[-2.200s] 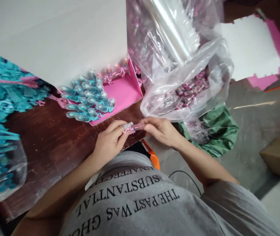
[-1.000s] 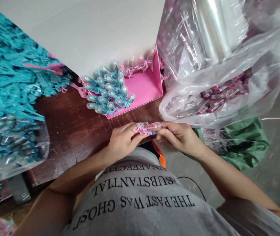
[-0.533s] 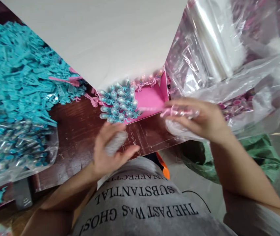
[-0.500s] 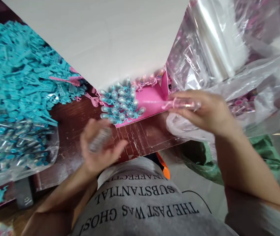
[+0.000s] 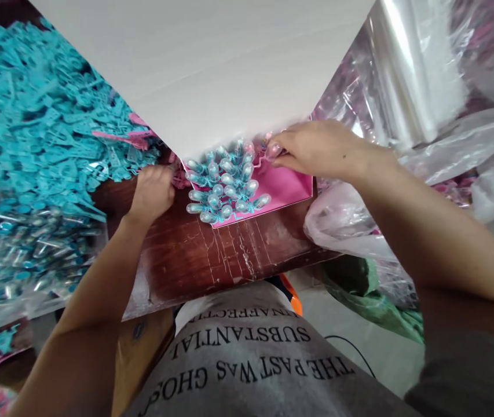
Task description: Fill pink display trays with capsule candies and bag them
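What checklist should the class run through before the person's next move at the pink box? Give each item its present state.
1. Right hand holds a pink-trimmed clear capsule at its fingertips: ok.
2. Capsule is over the pink box, at the back row: ok.
3. Free floor in the box beside the teal-trimmed capsules: ok.
4. Left hand on the wooden table, by the small pink pieces: ok.
5. Left hand has a piece gripped: cannot tell.
6. Capsule fully closed: cannot tell.
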